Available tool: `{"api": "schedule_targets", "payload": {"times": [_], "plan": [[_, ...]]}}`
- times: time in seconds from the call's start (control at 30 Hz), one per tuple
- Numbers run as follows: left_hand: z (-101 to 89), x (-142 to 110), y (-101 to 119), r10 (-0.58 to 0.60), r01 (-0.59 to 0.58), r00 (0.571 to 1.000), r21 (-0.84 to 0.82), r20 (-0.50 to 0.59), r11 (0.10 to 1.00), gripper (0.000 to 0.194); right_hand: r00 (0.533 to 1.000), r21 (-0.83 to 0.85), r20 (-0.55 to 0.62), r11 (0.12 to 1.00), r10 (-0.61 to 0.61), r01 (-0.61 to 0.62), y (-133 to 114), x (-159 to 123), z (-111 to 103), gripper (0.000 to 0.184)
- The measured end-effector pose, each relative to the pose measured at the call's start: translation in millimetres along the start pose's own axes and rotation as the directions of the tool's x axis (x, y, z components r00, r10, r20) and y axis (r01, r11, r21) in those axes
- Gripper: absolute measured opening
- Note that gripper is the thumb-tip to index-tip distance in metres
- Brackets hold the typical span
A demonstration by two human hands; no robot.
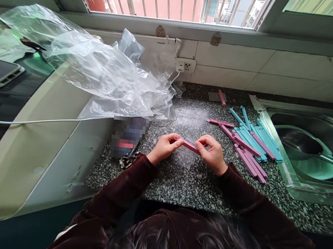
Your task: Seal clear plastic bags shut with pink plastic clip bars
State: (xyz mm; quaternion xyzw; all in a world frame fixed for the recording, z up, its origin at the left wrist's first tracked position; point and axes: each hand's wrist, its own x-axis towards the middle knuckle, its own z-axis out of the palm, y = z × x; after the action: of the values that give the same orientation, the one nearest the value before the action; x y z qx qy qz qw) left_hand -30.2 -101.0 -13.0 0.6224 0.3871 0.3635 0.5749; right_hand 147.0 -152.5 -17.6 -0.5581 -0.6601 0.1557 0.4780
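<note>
Between both hands [188, 151], the pink strip [190, 145] sits pinched at each end by fingers

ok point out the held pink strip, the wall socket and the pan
Pink strip [191, 146], head view, middle of its length
Wall socket [187, 67], head view, face with the holes
Pan [299, 143], head view, dark inside
</note>
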Motion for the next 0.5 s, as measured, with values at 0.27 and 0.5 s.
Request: {"api": "schedule_targets", "payload": {"times": [0.27, 0.5], "plan": [[-3.4, 0.3, 2.9, 0.001, -0.001, 1.000, -0.010, -0.012, 1.000, 0.035, 0.994, 0.000, 0.100, 0.999, 0.054, -0.054, 1.5, -0.8, -5.8, 0.019], [-5.7, 1.3, 1.7, 0.009, -0.010, 1.000, -0.032, -0.023, 0.999, 0.035, 0.963, 0.010, 0.253, 0.995, 0.091, -0.097, 3.3, 1.3, -9.9, 0.019]]}}
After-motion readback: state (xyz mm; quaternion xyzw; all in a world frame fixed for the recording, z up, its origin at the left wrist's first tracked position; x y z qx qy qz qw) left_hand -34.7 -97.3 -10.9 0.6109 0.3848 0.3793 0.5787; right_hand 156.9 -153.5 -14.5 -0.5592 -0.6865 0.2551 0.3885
